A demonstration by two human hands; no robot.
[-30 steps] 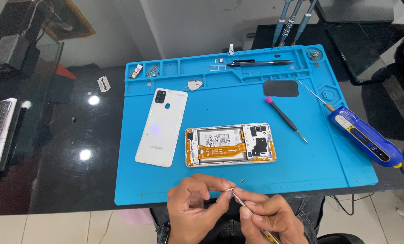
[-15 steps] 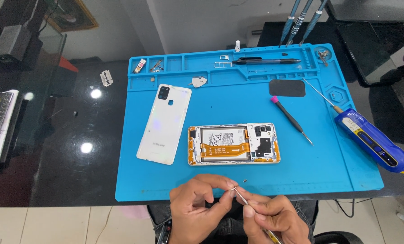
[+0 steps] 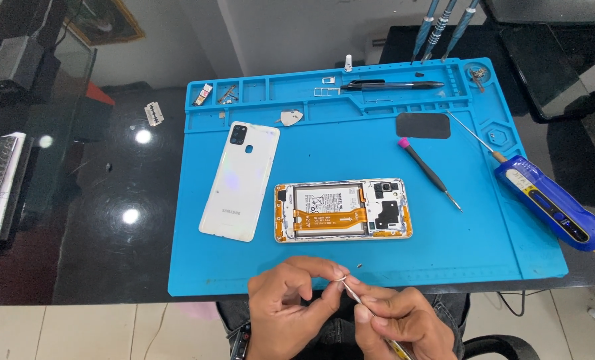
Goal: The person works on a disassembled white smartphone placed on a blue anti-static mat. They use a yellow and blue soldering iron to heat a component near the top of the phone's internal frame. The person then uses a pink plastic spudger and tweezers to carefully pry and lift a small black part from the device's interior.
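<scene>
Glossy black desk (image 3: 97,220) w/ blue repair mat (image 3: 351,160), white wall behind, both hands' fingers (image 3: 324,270) pinched on tweezers (image 3: 367,310)

Whatever the left hand (image 3: 291,303) pinches at its fingertips is too small to make out, and the thin metal tool (image 3: 367,310) in the right hand (image 3: 401,323) runs out of sight — its lower end cut by the bottom edge, as both wrists are. The three screwdrivers (image 3: 441,27) lose their handles at the top edge. The bits in the blue mat's (image 3: 351,150) upper compartments are too tiny to identify.
</scene>
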